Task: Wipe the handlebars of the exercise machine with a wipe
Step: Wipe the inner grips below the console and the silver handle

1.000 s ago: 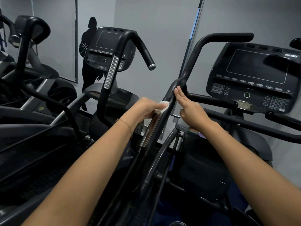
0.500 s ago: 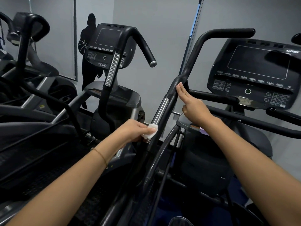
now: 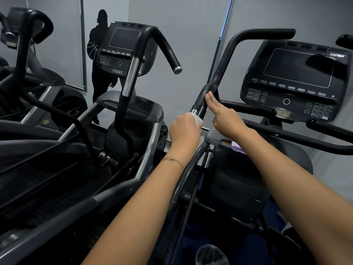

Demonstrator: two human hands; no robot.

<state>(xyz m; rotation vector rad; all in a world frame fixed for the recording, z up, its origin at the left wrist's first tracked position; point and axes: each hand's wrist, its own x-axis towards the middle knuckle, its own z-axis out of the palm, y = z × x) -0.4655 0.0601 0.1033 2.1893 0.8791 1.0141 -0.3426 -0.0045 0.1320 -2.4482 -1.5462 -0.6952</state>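
The black left handlebar (image 3: pixel 227 60) of the exercise machine rises through the middle of the view, with a chrome section lower down. My left hand (image 3: pixel 184 131) grips the white wipe (image 3: pixel 198 119) around that chrome section, covering most of it. Only a corner of the wipe shows past the knuckles. My right hand (image 3: pixel 223 114) rests with straight fingers against the black grip just above, at the bend where a side bar branches off.
The machine's console (image 3: pixel 298 81) stands to the right with more black bars (image 3: pixel 286 134) beneath it. A second machine with its own console (image 3: pixel 124 48) and handlebar (image 3: pixel 162 43) stands to the left. Grey walls lie behind.
My left hand slid the wipe down the chrome section half a second ago and has now come back up to its top. My right hand stayed on the grip.
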